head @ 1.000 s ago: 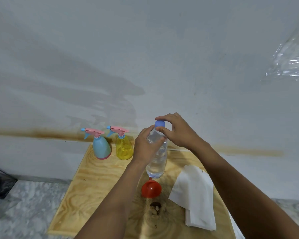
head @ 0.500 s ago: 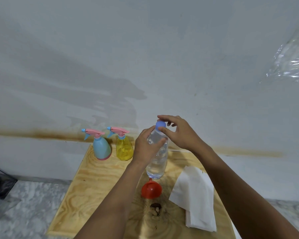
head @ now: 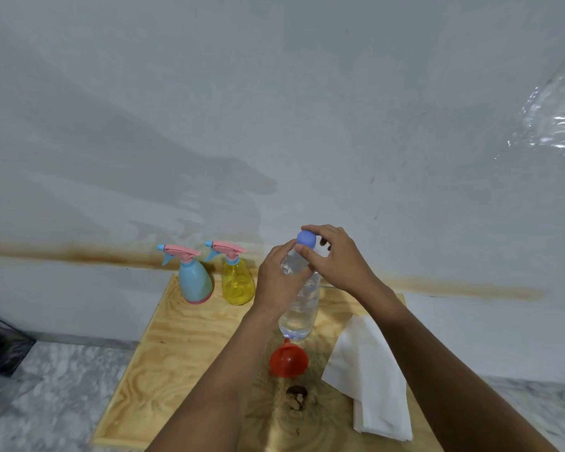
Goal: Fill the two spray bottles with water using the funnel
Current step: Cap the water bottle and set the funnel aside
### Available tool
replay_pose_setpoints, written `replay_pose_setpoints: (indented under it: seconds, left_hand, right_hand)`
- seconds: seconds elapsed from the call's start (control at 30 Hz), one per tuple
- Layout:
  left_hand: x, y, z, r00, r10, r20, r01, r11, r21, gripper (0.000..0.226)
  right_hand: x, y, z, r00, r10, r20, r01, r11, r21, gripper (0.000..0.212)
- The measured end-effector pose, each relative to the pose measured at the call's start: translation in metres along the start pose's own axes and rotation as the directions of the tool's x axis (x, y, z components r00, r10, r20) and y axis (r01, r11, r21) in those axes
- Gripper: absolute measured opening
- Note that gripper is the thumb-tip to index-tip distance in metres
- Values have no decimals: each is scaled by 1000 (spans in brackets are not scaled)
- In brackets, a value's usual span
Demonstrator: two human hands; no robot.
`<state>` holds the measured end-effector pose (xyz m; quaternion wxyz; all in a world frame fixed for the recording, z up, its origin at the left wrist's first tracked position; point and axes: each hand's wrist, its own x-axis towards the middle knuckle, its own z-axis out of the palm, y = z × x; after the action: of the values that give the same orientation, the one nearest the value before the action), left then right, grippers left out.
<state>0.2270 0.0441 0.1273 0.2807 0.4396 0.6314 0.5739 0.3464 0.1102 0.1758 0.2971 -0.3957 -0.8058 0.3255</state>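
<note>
A clear water bottle (head: 299, 316) stands upright on the wooden board (head: 177, 347). My left hand (head: 276, 282) grips its upper body. My right hand (head: 336, 259) pinches its blue cap (head: 306, 239) with thumb and fingers. A blue spray bottle (head: 193, 282) and a yellow spray bottle (head: 237, 282), both with pink trigger heads screwed on, stand side by side at the board's back left. A red funnel (head: 288, 360) lies on the board just in front of the water bottle.
A folded white cloth (head: 371, 376) lies on the board's right side. A dark knot (head: 297, 394) marks the wood near the front. The board sits on a marble surface (head: 56, 396) against a stained white wall. A dark object (head: 0, 350) is at the far left.
My right hand's fingers have shifted around the blue cap, with the grip rotated slightly. The bottle and my left hand stay in place.
</note>
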Motion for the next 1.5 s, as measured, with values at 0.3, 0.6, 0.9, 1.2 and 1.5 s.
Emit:
replay_pose_setpoints:
  seconds: [0.3,0.6,0.9,1.2,1.5]
  left_hand:
    - [0,-2,-2,1000,6,17,-7,1000,23,48]
    - [-16,-20,-35,990,-120,72,110,986,127,75]
    - [-73,-114,-43,832,-505,230,342,793,504,65]
    - [-86,-141,-25,882,-405,243,171,754,634,32]
    - [-87,-143,-22,925,-314,215,95,736,670,25]
  right_hand:
    - [-3,0,13,993,22,-118,-20,1000,24,32]
    - [-46,48,21,958,282,-50,-256,922,291,53]
    - [-63,87,55,948,266,173,-302,925,230,95]
    - [-43,93,60,969,209,134,-238,936,259,69]
    - [-17,98,47,951,139,275,-200,958,205,66]
